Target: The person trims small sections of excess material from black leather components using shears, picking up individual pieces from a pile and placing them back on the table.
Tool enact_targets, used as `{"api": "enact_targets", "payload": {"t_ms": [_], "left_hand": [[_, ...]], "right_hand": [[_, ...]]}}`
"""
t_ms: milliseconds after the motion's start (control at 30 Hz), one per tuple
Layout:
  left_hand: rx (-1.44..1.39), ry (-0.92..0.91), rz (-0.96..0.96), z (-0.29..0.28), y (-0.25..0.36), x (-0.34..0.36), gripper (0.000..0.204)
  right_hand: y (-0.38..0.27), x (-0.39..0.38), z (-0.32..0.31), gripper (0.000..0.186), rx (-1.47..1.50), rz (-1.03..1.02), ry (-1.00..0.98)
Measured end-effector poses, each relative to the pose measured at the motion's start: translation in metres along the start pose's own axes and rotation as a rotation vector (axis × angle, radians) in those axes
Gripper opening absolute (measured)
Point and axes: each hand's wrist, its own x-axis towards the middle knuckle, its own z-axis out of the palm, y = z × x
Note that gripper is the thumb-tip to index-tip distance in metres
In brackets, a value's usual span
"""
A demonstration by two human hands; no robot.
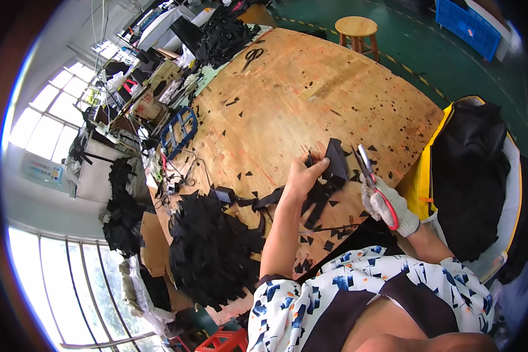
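Observation:
My bare left hand [304,176] pinches a flat black fabric piece [337,164] over the wooden table [276,117]. My right hand [380,205], in a white knitted glove, grips red-handled scissors [387,206]. Their blades point up and away, slightly apart, just right of the fabric and not touching it. Black strips [317,205] and small cut scraps lie under and around both hands. Left of my left forearm sits a large heap of black fabric pieces [208,252].
Black scissors [253,56] lie at the table's far edge. A blue plastic frame [179,132], cords and a small black box [223,195] line the left side. At right stands a yellow-edged bag [426,176] holding black fabric. Beyond are a wooden stool [356,26] and blue crate [466,28].

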Motion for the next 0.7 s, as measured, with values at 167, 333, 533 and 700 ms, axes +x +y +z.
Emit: {"api": "enact_targets", "payload": {"t_ms": [167,333,533,700], "left_hand": [[-0.069,-0.018,0.037,0.010,-0.012,-0.027,0.014],[-0.017,-0.029,0.050,0.018,-0.006,-0.042,0.015],[0.050,-0.031,0.072,0.022,-0.020,-0.049,0.015],[0.059,-0.084,0.056,0.019,-0.018,-0.050,0.014]], "right_hand": [[-0.008,-0.003,0.014,0.067,-0.238,0.009,-0.036],[0.005,-0.009,0.019,0.052,-0.256,-0.043,0.007],[-0.007,-0.016,0.021,0.070,-0.260,0.063,-0.057],[-0.010,-0.026,0.026,0.063,-0.177,-0.063,-0.019]]}}
